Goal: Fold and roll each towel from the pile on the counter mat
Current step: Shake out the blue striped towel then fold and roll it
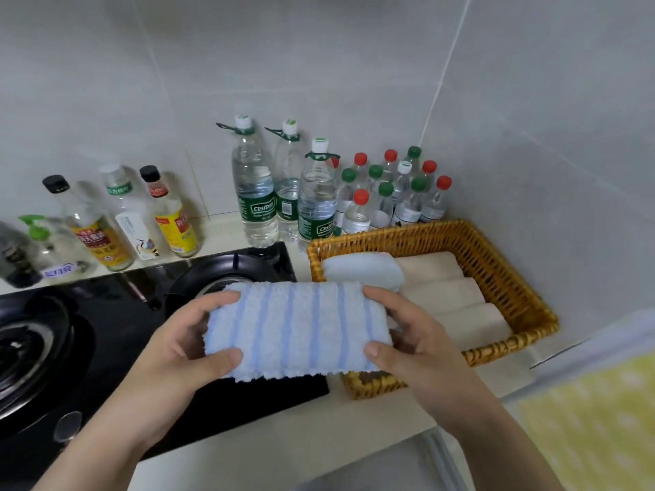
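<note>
Two hands held the striped towel [297,327] as a thick bundle in the air. The left hand [184,334] clamped its left end and the right hand [407,334] its right end, each with a thumb on the near face and one finger hooked over the top edge. The other fingers lay behind the cloth, unseen. Whether the bundle was folded or rolled could not be told.

Behind the left fingers the towel hid part of a burner on the black gas stove [106,313], whose far-left burner was cut off by the frame. Just beyond the right fingers stood a wicker basket [496,264], its near corner partly covered by that hand, holding a pale blue roll [361,269] and beige rolls [443,292]. Beyond all the fingertips, water bottles [253,193] and sauce bottles [106,225] lined the grey tiled wall. Below the wrists ran the pale counter [283,444]. A blurred yellow mat [595,419] lay outside the right wrist.
</note>
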`<state>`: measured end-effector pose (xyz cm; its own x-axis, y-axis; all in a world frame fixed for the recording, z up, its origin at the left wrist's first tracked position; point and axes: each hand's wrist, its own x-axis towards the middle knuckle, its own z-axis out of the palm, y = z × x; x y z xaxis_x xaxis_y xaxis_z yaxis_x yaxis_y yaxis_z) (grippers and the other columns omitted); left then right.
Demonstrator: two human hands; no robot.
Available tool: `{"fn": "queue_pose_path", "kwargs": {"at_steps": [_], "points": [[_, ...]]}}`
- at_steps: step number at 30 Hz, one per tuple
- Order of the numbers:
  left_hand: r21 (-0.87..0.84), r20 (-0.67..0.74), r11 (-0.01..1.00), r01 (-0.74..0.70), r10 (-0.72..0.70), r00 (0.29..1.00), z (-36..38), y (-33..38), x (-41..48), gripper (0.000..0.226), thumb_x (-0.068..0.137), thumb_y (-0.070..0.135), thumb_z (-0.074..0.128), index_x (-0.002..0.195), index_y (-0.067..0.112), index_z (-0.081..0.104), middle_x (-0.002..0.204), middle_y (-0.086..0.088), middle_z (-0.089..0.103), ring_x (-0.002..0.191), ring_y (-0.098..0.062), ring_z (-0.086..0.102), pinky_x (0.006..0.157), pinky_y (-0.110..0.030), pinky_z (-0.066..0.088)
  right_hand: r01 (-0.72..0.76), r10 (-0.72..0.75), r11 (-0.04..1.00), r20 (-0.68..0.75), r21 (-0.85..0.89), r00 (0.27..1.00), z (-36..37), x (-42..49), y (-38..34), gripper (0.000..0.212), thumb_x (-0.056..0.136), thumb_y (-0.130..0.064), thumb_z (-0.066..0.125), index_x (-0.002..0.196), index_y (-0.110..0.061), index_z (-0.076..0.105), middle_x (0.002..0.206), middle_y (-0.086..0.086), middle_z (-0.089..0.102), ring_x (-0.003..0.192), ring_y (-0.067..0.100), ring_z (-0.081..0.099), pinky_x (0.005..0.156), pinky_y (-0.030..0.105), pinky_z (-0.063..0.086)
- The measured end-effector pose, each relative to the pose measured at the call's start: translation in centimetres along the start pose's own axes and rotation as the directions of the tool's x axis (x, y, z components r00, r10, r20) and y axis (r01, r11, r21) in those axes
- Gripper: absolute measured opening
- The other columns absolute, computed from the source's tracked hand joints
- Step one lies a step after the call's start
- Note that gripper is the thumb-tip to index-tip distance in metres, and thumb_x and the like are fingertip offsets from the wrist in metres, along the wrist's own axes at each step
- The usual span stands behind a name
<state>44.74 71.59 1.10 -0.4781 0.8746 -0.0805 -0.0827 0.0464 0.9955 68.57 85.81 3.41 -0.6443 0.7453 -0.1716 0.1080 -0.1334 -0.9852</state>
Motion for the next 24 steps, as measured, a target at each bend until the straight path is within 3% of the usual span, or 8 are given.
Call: {"fn": "queue_pose_path", "kwargs": {"at_steps": [2, 5, 8, 13, 16, 19, 24], "points": [[0.003, 0.000, 1.000, 0.002, -0.002, 1.000, 0.4, 0.2, 0.9, 0.059, 0.064, -0.012, 0.078, 0.101, 0.034, 0.072, 0.093, 0.015, 0.066, 0.079, 0.002, 0.060, 0.064, -0.012, 0.050, -0.004, 0.004, 1.000, 0.004, -0.007, 1.000, -0.7, 0.8, -0.4, 0.056, 0.087, 0.005, 0.063, 0.121, -0.040, 0.058, 0.107, -0.025, 0.068, 0.102, 0.008, 0.067, 0.075, 0.030, 0.058], [0.020, 0.019, 1.000, 0.000, 0.000, 1.000, 1.1, 0.5, 2.2, 0.062, 0.048, 0.017, 0.082, 0.106, 0.036, 0.070, 0.109, 0.019, 0.066, 0.091, 0.003, 0.059, 0.069, -0.013, 0.051, -0.006, 0.006, 0.999, -0.004, -0.034, 1.000, -1.8, 1.9, -0.5, 0.057, 0.087, 0.005, 0.062, 0.120, -0.041, 0.059, 0.108, -0.025, 0.067, 0.102, 0.008, 0.067, 0.078, 0.030, 0.058], [-0.008, -0.012, 1.000, -0.008, 0.007, 1.000, 2.4, 0.1, 3.6, 0.059, 0.055, 0.003, 0.077, 0.104, 0.036, 0.071, 0.111, 0.017, 0.065, 0.092, 0.003, 0.062, 0.070, -0.012, 0.051, -0.005, 0.005, 0.999, -0.002, -0.045, 1.000, -3.1, 3.0, -0.7, 0.056, 0.088, 0.005, 0.062, 0.119, -0.041, 0.059, 0.109, -0.025, 0.068, 0.101, 0.005, 0.067, 0.082, 0.025, 0.055], [-0.025, -0.019, 1.000, 0.012, -0.012, 1.000, 4.9, -1.0, 5.8, 0.065, 0.063, -0.017, 0.077, 0.113, 0.023, 0.067, 0.103, 0.004, 0.068, 0.087, -0.002, 0.065, 0.069, -0.015, 0.053, -0.014, 0.011, 0.995, -0.033, -0.102, 0.999, -5.9, 5.0, -0.5, 0.058, 0.089, 0.001, 0.063, 0.111, -0.053, 0.064, 0.110, -0.017, 0.070, 0.102, 0.011, 0.068, 0.087, 0.031, 0.055], [-0.036, -0.025, 0.999, 0.021, -0.021, 0.999, 6.8, -1.6, 7.0, 0.062, 0.064, -0.016, 0.078, 0.111, 0.024, 0.068, 0.103, 0.003, 0.070, 0.088, -0.005, 0.066, 0.073, -0.017, 0.055, -0.018, 0.014, 0.988, -0.032, -0.151, 0.999, -8.2, 6.3, -0.4, 0.058, 0.089, -0.002, 0.064, 0.111, -0.055, 0.063, 0.105, -0.019, 0.070, 0.099, 0.015, 0.068, 0.088, 0.035, 0.057], [-0.067, -0.039, 0.997, 0.038, -0.040, 0.998, 9.2, -2.2, 8.3, 0.058, 0.057, -0.001, 0.074, 0.106, 0.030, 0.070, 0.098, 0.003, 0.072, 0.086, -0.008, 0.065, 0.073, -0.021, 0.054, -0.025, 0.023, 0.990, -0.021, -0.138, 1.000, -10.6, 7.4, -0.1, 0.056, 0.090, 0.001, 0.061, 0.114, -0.049, 0.061, 0.109, -0.029, 0.066, 0.100, 0.003, 0.067, 0.078, 0.022, 0.056], [-0.039, -0.062, 0.997, 0.065, -0.067, 0.996, 14.2, -3.8, 11.2, 0.059, 0.063, -0.011, 0.077, 0.113, 0.020, 0.065, 0.109, 0.004, 0.071, 0.087, -0.004, 0.065, 0.070, -0.018, 0.053, -0.044, 0.033, 0.979, -0.061, -0.199, 0.998, -15.4, 9.8, 1.7, 0.056, 0.091, -0.004, 0.060, 0.119, -0.053, 0.061, 0.134, -0.027, 0.054, 0.120, 0.001, 0.054, 0.104, 0.028, 0.045]]}}
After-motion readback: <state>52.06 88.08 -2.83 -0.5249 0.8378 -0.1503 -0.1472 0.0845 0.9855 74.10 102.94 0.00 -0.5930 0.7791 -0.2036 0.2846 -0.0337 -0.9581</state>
